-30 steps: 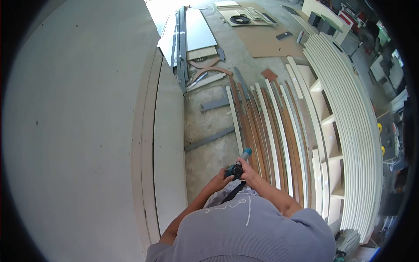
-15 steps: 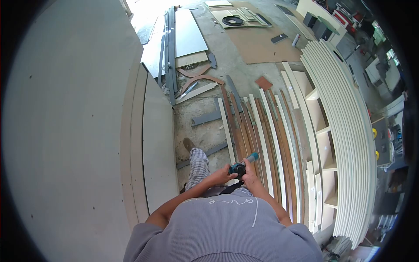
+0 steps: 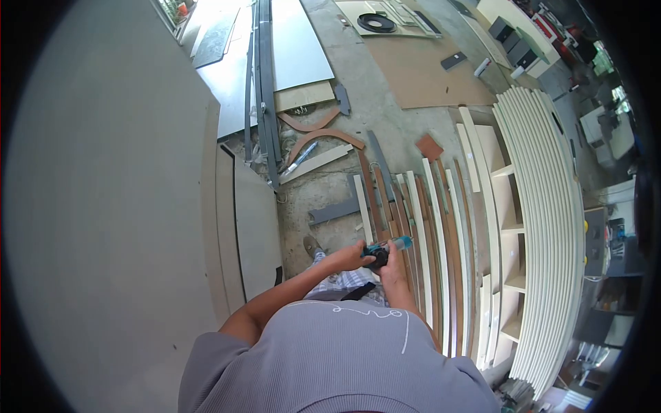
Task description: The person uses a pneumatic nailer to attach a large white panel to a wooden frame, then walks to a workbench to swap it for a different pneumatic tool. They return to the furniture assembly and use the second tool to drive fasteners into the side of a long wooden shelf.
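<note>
A teal-and-black cordless drill (image 3: 376, 257) is held in front of my waist, its teal nose pointing right and slightly away from me. My left hand (image 3: 349, 257) grips its rear end from the left. Around its front part closes my right hand (image 3: 394, 268), fingers near the nose. My fingers partly cover the drill's body, and its tip is too small to make out. Below and beyond it lie long brown and white strips (image 3: 426, 234) on the floor, side by side.
At my left rises a large pale panel (image 3: 110, 206). On the right stand a shelf-like frame (image 3: 511, 227) and a ribbed cream panel (image 3: 551, 234). Curved brown pieces (image 3: 323, 138), grey metal bars (image 3: 264, 89) and a brown sheet (image 3: 430, 72) lie ahead on the concrete floor.
My view has shifted, with the floor pieces ahead now lower in the picture. Both hands have stayed on the drill, which is slightly higher in view. My left foot appears farther under me.
</note>
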Available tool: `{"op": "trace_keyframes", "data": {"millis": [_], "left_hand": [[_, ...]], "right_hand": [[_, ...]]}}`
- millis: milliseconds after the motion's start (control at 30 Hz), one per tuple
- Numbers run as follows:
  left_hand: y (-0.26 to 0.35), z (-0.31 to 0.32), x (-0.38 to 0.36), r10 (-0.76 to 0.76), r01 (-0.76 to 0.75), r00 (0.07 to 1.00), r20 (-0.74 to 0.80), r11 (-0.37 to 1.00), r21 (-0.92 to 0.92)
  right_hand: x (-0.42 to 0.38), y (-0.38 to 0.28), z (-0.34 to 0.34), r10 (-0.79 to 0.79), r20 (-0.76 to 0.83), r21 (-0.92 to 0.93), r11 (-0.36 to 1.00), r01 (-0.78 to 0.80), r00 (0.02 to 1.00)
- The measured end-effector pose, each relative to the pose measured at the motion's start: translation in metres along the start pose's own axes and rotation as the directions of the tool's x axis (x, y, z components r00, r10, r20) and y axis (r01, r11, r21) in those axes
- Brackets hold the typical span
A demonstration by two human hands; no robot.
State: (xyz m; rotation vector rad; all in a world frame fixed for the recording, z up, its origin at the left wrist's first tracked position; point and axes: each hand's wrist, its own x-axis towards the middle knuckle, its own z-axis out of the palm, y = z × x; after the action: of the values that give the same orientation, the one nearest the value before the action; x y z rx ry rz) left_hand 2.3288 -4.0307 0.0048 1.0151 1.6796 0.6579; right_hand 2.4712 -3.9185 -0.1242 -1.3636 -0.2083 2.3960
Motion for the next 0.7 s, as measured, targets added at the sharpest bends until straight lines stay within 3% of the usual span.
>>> {"op": "trace_keyframes", "data": {"millis": [67, 167, 267, 400, 467, 533, 667, 700], "left_hand": [[0.001, -0.028, 0.018, 0.006, -0.005, 1.0, -0.027, 1.0, 0.029], [0.008, -0.071, 0.046, 0.068, -0.068, 0.998, 0.009, 0.992, 0.106], [0.012, -0.106, 0.069, 0.096, -0.106, 0.993, 0.061, 0.979, 0.174], [0.001, -0.146, 0.099, 0.128, -0.136, 0.99, 0.058, 0.977, 0.167], [-0.013, -0.169, 0.121, 0.23, -0.228, 0.973, -0.006, 0.968, 0.108], [-0.011, -0.201, 0.143, 0.155, -0.156, 0.988, 0.023, 0.975, 0.157], [-0.023, -0.262, 0.215, 0.209, -0.208, 0.978, 0.024, 0.948, 0.239], [-0.03, -0.279, 0.238, 0.199, -0.203, 0.979, 0.041, 0.961, 0.189]], "right_hand": [[0.005, -0.009, 0.045, 0.065, -0.049, 0.121, 0.991, -0.058, 0.997], [0.031, -0.02, 0.072, -0.021, -0.06, 0.227, 0.973, 0.034, 0.998], [0.057, -0.034, 0.095, -0.087, -0.057, 0.236, 0.967, 0.098, 0.995], [0.074, -0.046, 0.137, -0.086, -0.031, 0.096, 0.991, 0.088, 0.996], [0.089, -0.055, 0.157, -0.099, -0.024, 0.102, 0.99, 0.101, 0.995], [0.11, -0.067, 0.183, -0.121, -0.012, 0.115, 0.986, 0.121, 0.993], [0.165, -0.102, 0.246, -0.175, 0.019, 0.153, 0.973, 0.17, 0.984], [0.175, -0.114, 0.267, -0.191, 0.031, 0.165, 0.969, 0.184, 0.981]]}}
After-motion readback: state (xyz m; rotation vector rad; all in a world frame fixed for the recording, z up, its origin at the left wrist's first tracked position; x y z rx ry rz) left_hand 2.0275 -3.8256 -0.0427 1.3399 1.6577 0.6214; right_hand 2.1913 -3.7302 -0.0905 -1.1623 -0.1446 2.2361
